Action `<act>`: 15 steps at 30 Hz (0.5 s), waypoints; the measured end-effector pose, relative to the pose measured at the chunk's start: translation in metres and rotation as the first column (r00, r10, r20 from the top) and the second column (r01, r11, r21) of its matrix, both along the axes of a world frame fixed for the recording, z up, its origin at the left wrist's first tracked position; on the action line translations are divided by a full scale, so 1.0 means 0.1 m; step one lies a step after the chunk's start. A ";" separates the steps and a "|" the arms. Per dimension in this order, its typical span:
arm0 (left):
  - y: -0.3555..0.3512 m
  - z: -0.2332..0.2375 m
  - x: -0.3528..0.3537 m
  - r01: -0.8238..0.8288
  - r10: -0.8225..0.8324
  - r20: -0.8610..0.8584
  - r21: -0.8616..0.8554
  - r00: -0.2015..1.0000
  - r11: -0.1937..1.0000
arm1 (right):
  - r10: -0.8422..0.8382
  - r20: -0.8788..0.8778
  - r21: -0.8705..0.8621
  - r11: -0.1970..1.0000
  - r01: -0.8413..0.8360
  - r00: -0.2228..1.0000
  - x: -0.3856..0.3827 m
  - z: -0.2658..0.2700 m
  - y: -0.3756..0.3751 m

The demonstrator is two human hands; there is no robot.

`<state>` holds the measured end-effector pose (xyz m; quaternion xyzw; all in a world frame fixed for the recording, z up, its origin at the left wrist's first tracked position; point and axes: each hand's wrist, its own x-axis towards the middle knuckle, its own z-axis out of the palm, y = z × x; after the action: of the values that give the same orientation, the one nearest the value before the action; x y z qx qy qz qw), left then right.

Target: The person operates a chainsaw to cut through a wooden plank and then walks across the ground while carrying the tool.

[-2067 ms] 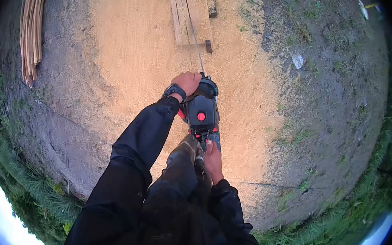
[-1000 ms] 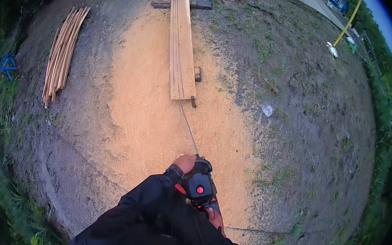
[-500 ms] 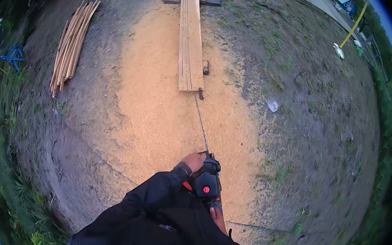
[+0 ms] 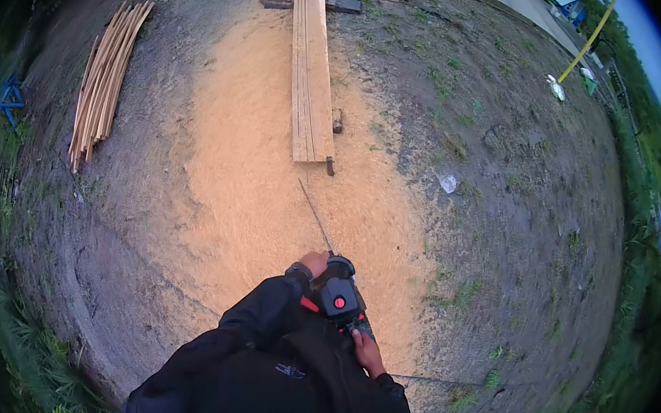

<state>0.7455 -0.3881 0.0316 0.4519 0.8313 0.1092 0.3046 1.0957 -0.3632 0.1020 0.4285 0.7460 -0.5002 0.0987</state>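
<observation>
A black and red chainsaw (image 4: 339, 295) is held in front of my body, its thin bar (image 4: 315, 215) pointing forward and slightly left. My left hand (image 4: 313, 263) is wrapped round its front handle. At the back, my right hand (image 4: 368, 353) grips the rear handle; some of its fingers are hidden. Beyond the bar's tip lies a long wooden plank (image 4: 312, 82) with lengthwise lines or cuts along its left part. The tip appears apart from the plank's near end. A small dark piece (image 4: 330, 166) sits at that end's right corner.
Sawdust (image 4: 237, 163) covers the ground around the plank. A dark crosspiece (image 4: 344, 5) supports its far end, and a short block (image 4: 338, 121) is beside it. Cut wooden strips (image 4: 108, 83) lie in a pile at left. A clear plastic piece (image 4: 448, 184) lies at right.
The chainsaw has shifted a little left, and its bar has swung left, away from the plank's near end. More of my right hand shows. Both hands keep their grip.
</observation>
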 end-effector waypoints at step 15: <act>-0.19 -0.06 0.51 -0.003 0.018 -0.131 0.114 0.991 0.993 | 0.028 -0.073 -0.060 0.998 -0.032 0.997 0.58 -0.11 0.16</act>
<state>0.7969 -0.4066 0.0252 0.4704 0.8444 0.1278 0.2223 1.1540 -0.3476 0.0914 0.3958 0.7398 -0.5363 0.0922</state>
